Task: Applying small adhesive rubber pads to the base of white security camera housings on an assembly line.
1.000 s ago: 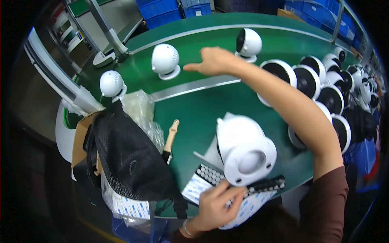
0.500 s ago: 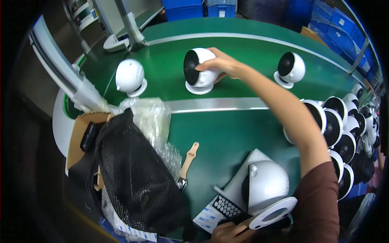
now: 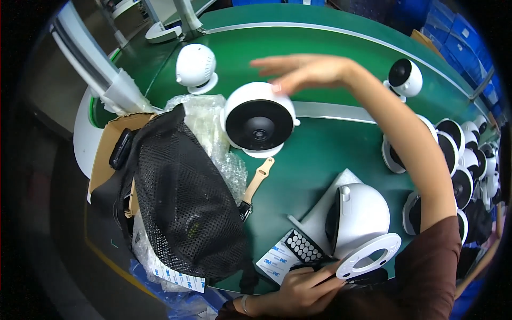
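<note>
The right hand (image 3: 306,72), fingers spread apart, only brushes the round white dome camera with a black lens face (image 3: 259,120) on the green desk (image 3: 320,154), so it could tip, while the left hand (image 3: 298,290) pins a black dotted sticker sheet (image 3: 303,246).

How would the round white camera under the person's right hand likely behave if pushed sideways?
The white camera would probably slide, as its shell looks smooth. Its ball-shaped body on a narrower base may tip or rock. It probably feels light, since the right hand touches it with fingertips only.

Dark brown short sleeve (image 3: 426,266) at the frame's lower right; forearms bare; thin bracelet (image 3: 244,304) on the left wrist, lower centre
</note>
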The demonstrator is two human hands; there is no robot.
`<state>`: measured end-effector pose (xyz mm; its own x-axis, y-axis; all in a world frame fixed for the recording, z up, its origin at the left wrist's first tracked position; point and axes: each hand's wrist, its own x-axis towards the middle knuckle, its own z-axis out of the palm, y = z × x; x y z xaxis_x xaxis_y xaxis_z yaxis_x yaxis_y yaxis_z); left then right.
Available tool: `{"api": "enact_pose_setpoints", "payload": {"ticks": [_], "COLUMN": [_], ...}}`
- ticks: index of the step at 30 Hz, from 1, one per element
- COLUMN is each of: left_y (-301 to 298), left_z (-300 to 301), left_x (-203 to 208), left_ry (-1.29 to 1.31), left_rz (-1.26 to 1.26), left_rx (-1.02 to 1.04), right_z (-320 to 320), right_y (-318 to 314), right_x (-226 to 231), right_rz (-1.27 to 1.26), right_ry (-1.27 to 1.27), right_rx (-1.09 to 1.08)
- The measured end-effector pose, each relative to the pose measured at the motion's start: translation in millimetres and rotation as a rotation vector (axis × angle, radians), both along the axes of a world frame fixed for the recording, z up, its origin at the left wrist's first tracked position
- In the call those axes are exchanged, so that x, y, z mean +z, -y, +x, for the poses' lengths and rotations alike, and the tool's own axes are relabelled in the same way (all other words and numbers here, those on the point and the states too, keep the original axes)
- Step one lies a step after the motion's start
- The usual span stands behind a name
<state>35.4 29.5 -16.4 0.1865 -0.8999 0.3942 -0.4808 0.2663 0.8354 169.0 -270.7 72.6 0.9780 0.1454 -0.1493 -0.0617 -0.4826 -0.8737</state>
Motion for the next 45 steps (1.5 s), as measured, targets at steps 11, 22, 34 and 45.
{"api": "enact_pose_setpoints", "payload": {"ticks": [11,22,34,45], "left_y": [-14.0,-3.0,5.2,-20.6], "left_z": [-6.1,-1.7,-1.9,7.0], "left_x": [-29.9,-12.0,4.6,17.8], "left_ry": [0.101,0.063,0.033,-0.171], "left_rz": [0.054,-0.002,-0.025,-0.096], "left_rx": [-0.032,0.017,0.036,0.220], "right_z": [169.1,157.0,70.2,-121.6], "right_y": [-41.7,-24.2,6.4,13.9], "right_x": [11.2,-7.6,46.2,24.9], "right_rz": [-0.314,-0.069,-0.136,-0.435], "right_ry": [0.034,-0.062,-0.173,-0.148], "right_rx": [-0.601,-0.720,-0.659,-0.463]}}
